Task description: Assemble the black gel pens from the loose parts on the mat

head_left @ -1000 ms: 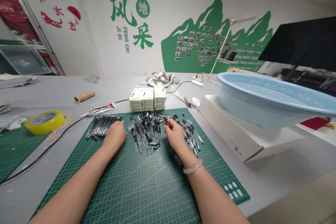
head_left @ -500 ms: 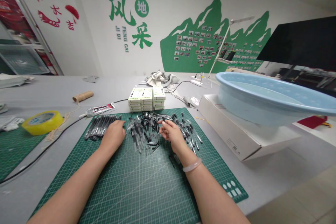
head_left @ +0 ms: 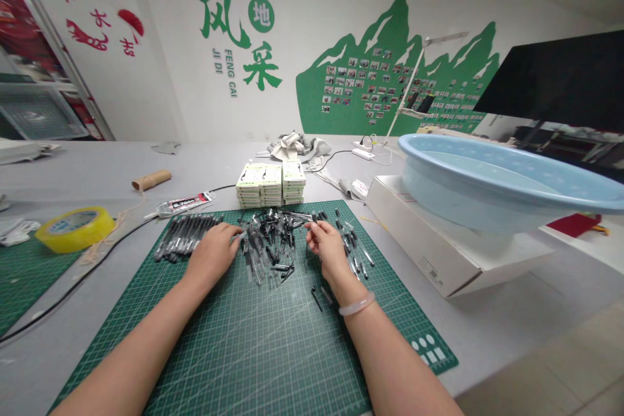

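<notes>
My left hand (head_left: 214, 248) reaches in at the left edge of a loose pile of black and clear pen parts (head_left: 268, 240), thumb and fingers a little apart, with nothing visibly held. My right hand (head_left: 327, 248), a pale bangle on its wrist, pinches a small black pen cap (head_left: 314, 218) at the pile's right side. Left of the pile, a row of assembled-looking black pens (head_left: 182, 237) lies side by side. More clear pen barrels with dark ends (head_left: 361, 253) are scattered beyond my right hand. Everything lies on a green cutting mat (head_left: 234, 351).
Stacked small white boxes (head_left: 258, 185) stand behind the pile. To the right, a blue basin (head_left: 448, 201) sits on a white carton (head_left: 429, 260). Yellow tape (head_left: 75, 231), a black cable (head_left: 97, 273) and a bamboo piece (head_left: 152, 180) lie at left; grey cloth (head_left: 299, 146) is at the back.
My left hand has moved right, its fingers now reaching toward the pen parts. My right hand has shifted slightly right, still pinching the small black piece.
</notes>
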Tool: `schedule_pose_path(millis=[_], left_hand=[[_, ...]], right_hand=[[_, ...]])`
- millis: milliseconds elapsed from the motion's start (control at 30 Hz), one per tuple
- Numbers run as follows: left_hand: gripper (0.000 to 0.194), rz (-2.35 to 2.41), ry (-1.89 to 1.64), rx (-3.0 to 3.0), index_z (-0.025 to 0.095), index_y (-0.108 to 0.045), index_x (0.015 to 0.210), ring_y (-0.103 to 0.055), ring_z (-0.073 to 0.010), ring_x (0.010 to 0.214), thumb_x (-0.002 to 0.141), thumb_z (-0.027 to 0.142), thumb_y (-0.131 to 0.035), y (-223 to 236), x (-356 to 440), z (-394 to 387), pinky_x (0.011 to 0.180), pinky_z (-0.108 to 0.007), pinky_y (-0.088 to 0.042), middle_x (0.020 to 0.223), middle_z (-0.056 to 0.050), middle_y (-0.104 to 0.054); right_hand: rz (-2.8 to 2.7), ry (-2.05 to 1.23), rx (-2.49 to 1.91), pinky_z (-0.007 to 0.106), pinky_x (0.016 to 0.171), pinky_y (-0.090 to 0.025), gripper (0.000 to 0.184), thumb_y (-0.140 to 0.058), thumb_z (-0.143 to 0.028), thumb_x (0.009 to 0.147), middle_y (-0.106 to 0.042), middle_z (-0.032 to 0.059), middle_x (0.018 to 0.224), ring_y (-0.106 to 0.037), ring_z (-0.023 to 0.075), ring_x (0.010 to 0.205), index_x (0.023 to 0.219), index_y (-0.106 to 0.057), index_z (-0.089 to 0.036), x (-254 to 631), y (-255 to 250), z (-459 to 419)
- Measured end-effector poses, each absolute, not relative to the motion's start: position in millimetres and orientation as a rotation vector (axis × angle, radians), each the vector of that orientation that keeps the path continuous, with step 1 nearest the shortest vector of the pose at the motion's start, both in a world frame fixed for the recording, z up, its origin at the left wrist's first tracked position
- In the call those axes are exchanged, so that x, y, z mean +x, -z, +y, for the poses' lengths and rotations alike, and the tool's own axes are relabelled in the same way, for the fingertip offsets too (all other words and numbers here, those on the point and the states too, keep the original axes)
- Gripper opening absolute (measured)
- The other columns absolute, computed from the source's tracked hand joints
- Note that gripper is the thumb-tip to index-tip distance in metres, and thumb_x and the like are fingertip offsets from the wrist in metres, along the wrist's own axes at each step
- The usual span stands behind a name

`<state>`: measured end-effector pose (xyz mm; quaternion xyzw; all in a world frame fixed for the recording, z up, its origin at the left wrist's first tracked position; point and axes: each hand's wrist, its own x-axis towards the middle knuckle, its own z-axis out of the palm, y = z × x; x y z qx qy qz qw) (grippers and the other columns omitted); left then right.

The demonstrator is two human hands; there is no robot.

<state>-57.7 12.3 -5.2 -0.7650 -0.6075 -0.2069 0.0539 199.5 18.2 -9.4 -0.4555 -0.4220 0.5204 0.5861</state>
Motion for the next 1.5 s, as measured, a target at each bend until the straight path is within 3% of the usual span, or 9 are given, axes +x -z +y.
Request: schedule_pose_path(millis=[200, 300, 433, 567, 867, 1067, 1367, 1500], left_hand=[[0.026, -1.754, 0.662, -2.488, 0.022, -0.067, 0.099, -0.058, -0.0225, 0.099, 0.088, 0.026, -0.044, -0.9, -41.5, 4.2, 0.087, -0.033, -0.044, 0.103, -0.007, -0.064], [0.026, -1.713, 0.66, -2.562, 0.024, -0.066, 0.101, -0.059, -0.0206, 0.096, 0.089, 0.027, -0.043, 1.8, -35.7, 0.9, 0.082, -0.03, -0.045, 0.102, -0.005, -0.063], [0.026, -1.665, 0.636, -2.612, 0.026, -0.065, 0.103, -0.059, -0.0191, 0.091, 0.089, 0.028, -0.043, 5.7, -30.9, -2.3, 0.078, -0.028, -0.045, 0.102, -0.003, -0.061], [0.027, -1.631, 0.649, -2.623, 0.026, -0.064, 0.104, -0.059, -0.0188, 0.09, 0.09, 0.027, -0.041, 5.8, -31.1, -3.1, 0.077, -0.028, -0.045, 0.102, -0.003, -0.061], [0.028, -1.663, 0.643, -2.618, 0.027, -0.064, 0.106, -0.06, -0.0184, 0.091, 0.09, 0.027, -0.04, 3.8, -32.7, -3.9, 0.077, -0.028, -0.045, 0.105, -0.003, -0.06], [0.028, -1.672, 0.636, -2.589, 0.026, -0.064, 0.104, -0.061, -0.0179, 0.09, 0.091, 0.027, -0.039, 4.0, -29.4, -7.3, 0.076, -0.027, -0.045, 0.104, -0.003, -0.061], [0.029, -1.674, 0.733, -2.627, 0.026, -0.065, 0.103, -0.061, -0.018, 0.089, 0.091, 0.028, -0.039, 4.3, -27.0, -8.2, 0.079, -0.028, -0.046, 0.103, -0.003, -0.062], [0.028, -1.764, 0.969, -2.617, 0.024, -0.068, 0.098, -0.061, -0.0203, 0.092, 0.089, 0.033, -0.043, -0.5, -22.8, -7.6, 0.084, -0.031, -0.045, 0.1, -0.005, -0.065]], right_hand=[[-1.485, -0.749, -1.447, 0.023, 0.056, -0.038, 0.007, -0.056, -0.022, 0.072, -0.06, -0.0019, 0.063, -0.052, 0.0127, 0.059, 0.067, -0.059, -0.018, 198.0, 18.5, 19.0], [-1.667, -0.434, -1.695, 0.025, 0.068, -0.041, 0.008, -0.054, -0.015, 0.072, -0.067, 0.0046, 0.079, -0.059, 0.0163, 0.074, 0.074, -0.062, -0.017, 201.7, 14.7, 15.3], [-1.781, -0.24, -1.954, 0.028, 0.075, -0.042, 0.014, -0.059, -0.021, 0.076, -0.068, 0.0135, 0.093, -0.063, 0.022, 0.088, 0.087, -0.064, -0.014, 202.6, 7.3, 6.5], [-1.852, -0.158, -2.032, 0.031, 0.071, -0.045, 0.018, -0.058, -0.024, 0.079, -0.069, 0.0154, 0.095, -0.067, 0.025, 0.086, 0.092, -0.064, -0.013, 197.9, 4.7, -0.7], [-1.959, -0.095, -2.1, 0.032, 0.069, -0.048, 0.024, -0.047, -0.002, 0.078, -0.07, 0.0217, 0.09, -0.069, 0.0291, 0.085, 0.087, -0.069, -0.007, 192.1, 0.4, -10.3], [-1.968, -0.135, -2.102, 0.032, 0.07, -0.048, 0.024, -0.05, -0.002, 0.077, -0.071, 0.0233, 0.091, -0.07, 0.0296, 0.085, 0.087, -0.071, -0.007, 195.0, 1.9, -7.8], [-1.947, -0.133, -2.093, 0.031, 0.068, -0.046, 0.022, -0.05, -0.005, 0.075, -0.071, 0.0221, 0.09, -0.069, 0.0282, 0.084, 0.084, -0.071, -0.008, 200.6, 4.8, -3.5], [-1.808, -0.187, -1.941, 0.029, 0.064, -0.042, 0.016, -0.053, -0.012, 0.075, -0.071, 0.0154, 0.084, -0.067, 0.0243, 0.078, 0.08, -0.068, -0.012, 194.2, -4.7, -4.8]])
